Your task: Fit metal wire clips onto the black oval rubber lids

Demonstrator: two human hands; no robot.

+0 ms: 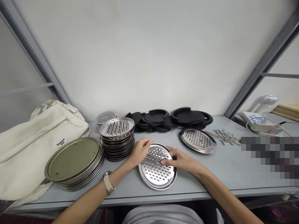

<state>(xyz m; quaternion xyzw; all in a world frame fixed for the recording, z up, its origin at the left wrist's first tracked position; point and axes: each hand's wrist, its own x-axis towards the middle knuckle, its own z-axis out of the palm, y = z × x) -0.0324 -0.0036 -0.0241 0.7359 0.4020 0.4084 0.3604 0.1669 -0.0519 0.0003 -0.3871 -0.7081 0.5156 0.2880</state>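
Observation:
A round metal grater plate (157,178), with rows of raised slots, is tilted between my hands above the table's front part. My left hand (140,151) grips its upper left rim with bent fingers. My right hand (181,159) holds the right side, thumb on the slotted face and the other fingers partly hidden behind the rim. Just left of my left hand stands a tall stack of similar grater plates (117,128). Beyond my right hand lies a smaller pile of grater plates (198,140) with a black edge piece around part of it.
Black round plastic pieces (154,117) lie heaped along the wall. Olive-green round plates (73,158) are stacked at left beside a cream bag (44,137). Loose metal clips (223,137) lie at right, near a white device (258,122). The table's front edge (187,196) runs close below my hands.

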